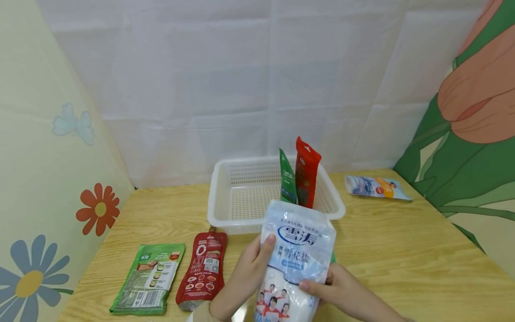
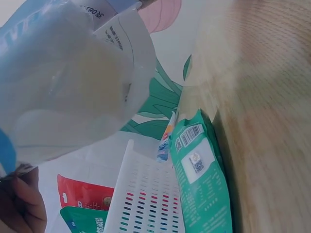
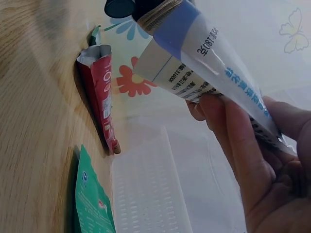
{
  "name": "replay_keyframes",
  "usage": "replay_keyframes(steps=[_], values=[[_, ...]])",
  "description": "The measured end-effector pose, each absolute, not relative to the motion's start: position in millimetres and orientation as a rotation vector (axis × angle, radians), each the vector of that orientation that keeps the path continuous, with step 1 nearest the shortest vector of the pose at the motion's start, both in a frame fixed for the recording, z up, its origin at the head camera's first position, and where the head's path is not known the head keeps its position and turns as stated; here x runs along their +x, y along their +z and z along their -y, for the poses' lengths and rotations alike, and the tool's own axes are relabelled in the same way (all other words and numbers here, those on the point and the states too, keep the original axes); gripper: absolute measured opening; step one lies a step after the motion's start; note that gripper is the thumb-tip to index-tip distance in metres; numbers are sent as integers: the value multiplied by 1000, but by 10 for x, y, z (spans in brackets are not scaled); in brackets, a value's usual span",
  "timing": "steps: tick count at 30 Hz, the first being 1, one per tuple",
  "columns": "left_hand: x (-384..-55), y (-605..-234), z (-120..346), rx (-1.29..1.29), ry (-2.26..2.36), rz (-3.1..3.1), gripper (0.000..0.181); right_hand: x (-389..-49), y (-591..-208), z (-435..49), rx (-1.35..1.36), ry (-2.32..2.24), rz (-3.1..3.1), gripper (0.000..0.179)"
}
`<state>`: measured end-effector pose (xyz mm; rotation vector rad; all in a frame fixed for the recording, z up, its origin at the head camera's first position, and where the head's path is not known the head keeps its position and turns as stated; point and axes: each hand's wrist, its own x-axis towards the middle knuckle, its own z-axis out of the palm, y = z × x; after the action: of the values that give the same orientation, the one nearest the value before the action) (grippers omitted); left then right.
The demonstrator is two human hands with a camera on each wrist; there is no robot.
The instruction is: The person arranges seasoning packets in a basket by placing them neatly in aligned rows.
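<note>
Both hands hold a white and blue bag of salt above the front of the table, tilted, with its printed front facing up. My left hand grips its left edge, thumb on the front. My right hand pinches the lower right edge, with the thumb on the front; in the right wrist view its fingers lie against the printed back. Behind the bag, mostly hidden in the head view, a green packet lies on the table before the white basket.
Inside the basket, a green packet and a red packet stand upright at the right. A red spouted pouch and a green snack bag lie at left. One blue and orange packet lies back right, near the wall.
</note>
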<state>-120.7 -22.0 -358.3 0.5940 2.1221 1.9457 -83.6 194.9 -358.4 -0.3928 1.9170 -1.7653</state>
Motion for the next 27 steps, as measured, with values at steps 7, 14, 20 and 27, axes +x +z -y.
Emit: replay_keyframes(steps=[7,14,20,27], values=[[-1230,-3541,222,647,1906,-2153,42,-823,-3556,-1956,-386,-1755,-1981,53],[-1293,-3479,272,746,1788,-2210,44,-835,-3544,-2001,-415,-1743,-2042,50],[-1488,-3435,359,703,1629,-2505,53,-859,-3509,-2055,-363,-1737,-2135,53],[-1877,-3569,572,683,1069,-3019,51,-853,-3481,-2115,-243,-1706,-2277,50]])
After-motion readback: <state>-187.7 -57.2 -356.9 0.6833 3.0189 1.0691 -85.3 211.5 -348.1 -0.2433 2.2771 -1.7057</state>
